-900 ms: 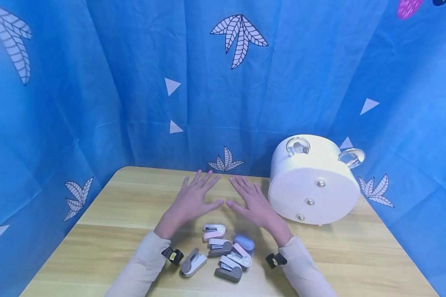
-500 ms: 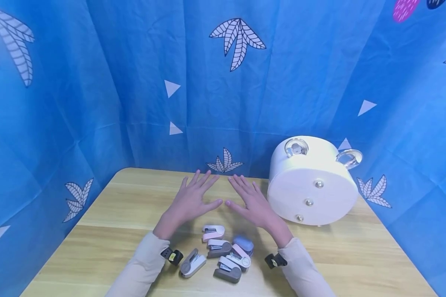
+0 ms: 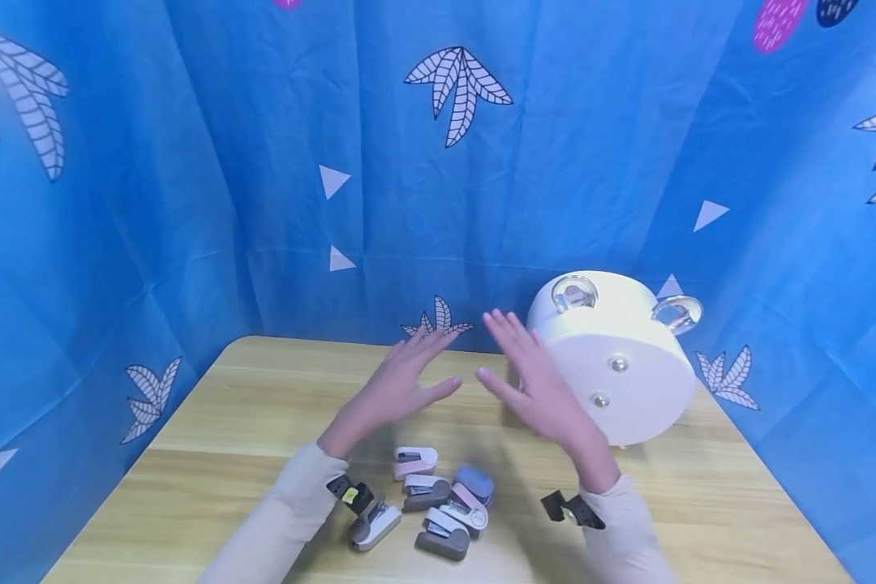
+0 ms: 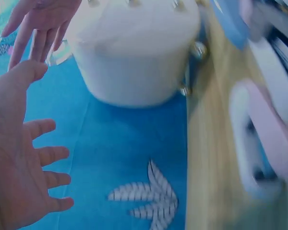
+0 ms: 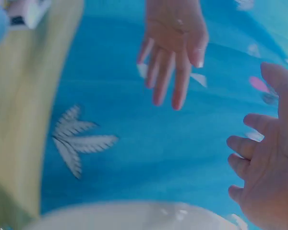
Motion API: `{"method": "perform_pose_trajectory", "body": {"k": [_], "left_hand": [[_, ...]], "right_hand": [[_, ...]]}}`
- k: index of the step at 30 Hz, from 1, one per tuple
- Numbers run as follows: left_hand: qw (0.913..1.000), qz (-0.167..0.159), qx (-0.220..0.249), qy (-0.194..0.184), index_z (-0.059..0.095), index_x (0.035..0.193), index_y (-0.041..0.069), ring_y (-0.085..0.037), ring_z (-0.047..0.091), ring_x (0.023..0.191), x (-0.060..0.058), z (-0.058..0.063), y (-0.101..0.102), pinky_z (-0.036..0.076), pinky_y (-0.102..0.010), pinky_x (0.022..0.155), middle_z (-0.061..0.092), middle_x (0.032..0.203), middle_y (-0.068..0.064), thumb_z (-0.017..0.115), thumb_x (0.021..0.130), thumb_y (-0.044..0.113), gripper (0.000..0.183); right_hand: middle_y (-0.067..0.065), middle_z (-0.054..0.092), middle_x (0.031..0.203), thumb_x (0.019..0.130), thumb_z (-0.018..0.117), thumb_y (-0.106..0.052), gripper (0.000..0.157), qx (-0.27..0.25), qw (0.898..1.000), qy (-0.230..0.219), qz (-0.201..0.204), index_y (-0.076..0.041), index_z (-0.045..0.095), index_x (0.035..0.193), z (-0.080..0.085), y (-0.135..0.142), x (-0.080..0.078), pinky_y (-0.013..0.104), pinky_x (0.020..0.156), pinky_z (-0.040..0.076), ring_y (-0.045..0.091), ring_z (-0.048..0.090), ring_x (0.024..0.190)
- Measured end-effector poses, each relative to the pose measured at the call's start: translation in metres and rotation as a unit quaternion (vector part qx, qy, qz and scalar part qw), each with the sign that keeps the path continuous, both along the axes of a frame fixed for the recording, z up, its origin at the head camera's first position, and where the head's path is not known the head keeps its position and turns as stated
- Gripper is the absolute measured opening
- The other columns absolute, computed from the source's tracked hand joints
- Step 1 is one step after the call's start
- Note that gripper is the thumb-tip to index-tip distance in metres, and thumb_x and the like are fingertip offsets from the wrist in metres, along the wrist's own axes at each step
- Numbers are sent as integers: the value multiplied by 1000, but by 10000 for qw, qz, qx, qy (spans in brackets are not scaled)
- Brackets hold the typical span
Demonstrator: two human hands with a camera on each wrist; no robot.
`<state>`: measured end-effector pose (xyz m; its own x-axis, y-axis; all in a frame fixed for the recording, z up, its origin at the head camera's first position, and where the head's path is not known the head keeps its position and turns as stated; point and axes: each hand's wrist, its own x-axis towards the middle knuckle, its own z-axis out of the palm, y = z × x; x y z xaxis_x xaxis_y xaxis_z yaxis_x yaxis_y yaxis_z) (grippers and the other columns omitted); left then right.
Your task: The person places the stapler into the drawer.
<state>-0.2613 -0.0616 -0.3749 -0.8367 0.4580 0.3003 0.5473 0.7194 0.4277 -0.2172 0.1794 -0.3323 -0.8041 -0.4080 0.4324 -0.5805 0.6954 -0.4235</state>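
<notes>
Since the previous frame, the right hand (image 3: 543,393) had moved up and rightward in the head view, now partly covering the white drum-shaped object (image 3: 646,385); the gap to the left hand (image 3: 392,397) had widened. Fingers of both hands were straight, thumbs spread away from them. The staplers (image 3: 425,493) lay clustered on the bench (image 3: 285,389) between the forearms, arrangement unchanged. Head view gave only the backs of the hands; both wrist views showed the palms.
</notes>
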Motion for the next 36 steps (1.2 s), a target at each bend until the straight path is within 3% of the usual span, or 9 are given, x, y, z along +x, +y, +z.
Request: {"method": "perform_pose_trajectory", "body": {"k": [3,8,14,18,22,24,27,31,36], "left_hand": [[9959,-346,773,-332,31,160,34,-30,24,157,-4,9,18,22,-57,126,31,167,2,59,99,55,71],[9722,-870,1912,-1032,44,155,23,-23,38,151,-13,15,51,36,-50,122,44,161,1,63,100,42,61],[9349,-1129,2820,-1834,51,151,19,-28,45,146,-19,16,89,39,-49,120,49,157,1,66,99,35,56],[9133,-1221,3238,-2149,48,153,20,-35,43,147,-22,16,109,39,-50,120,43,161,-1,68,99,32,60],[9009,-1239,3435,-2344,41,157,22,-34,36,151,-26,17,123,37,-48,121,34,166,-1,68,99,32,65],[8965,-1222,3495,-2431,39,158,22,-31,35,152,-28,17,128,37,-46,120,32,167,0,68,99,32,67],[8940,-1197,3516,-2505,42,157,24,-25,40,150,-31,17,133,42,-40,118,36,165,1,67,99,32,63],[8988,-1164,3500,-2370,52,150,25,-20,48,144,-34,16,136,46,-34,113,47,158,-1,68,99,29,54],[9056,-1205,3439,-2170,56,147,20,-17,51,142,-38,16,131,48,-31,111,54,153,-1,69,99,26,50]], "right_hand": [[0,17,171,104,56,-38,71,-410,9990,135,-112,-27,21,164,16,23,5,63,127,5,28,8,160],[3,25,170,101,63,-26,69,-1360,9880,346,-650,-32,29,161,38,70,16,69,123,14,34,17,158],[-5,36,165,101,65,-27,63,-2225,9547,565,-1894,-36,37,157,47,124,26,56,126,26,20,31,154],[4,36,165,102,62,-31,64,-2642,9311,173,-2507,-27,34,160,42,159,26,43,126,30,20,34,153],[24,31,164,105,54,-40,72,-2352,9336,-867,-2561,-16,21,164,32,191,24,40,120,40,42,33,150],[30,29,162,106,49,-44,75,-2133,9377,-1378,-2370,-8,17,164,25,203,21,28,110,50,48,34,147],[19,40,160,107,46,-45,72,-1994,9395,-1841,-2090,-3,23,161,14,215,17,11,82,54,28,52,137],[-23,57,129,108,47,-40,60,-2212,9397,-1926,-1760,-5,40,156,5,226,16,14,77,56,-12,55,107],[-41,55,111,107,51,-37,50,-2394,9375,-1976,-1575,-13,51,151,6,227,13,17,76,58,-18,56,100]]}}
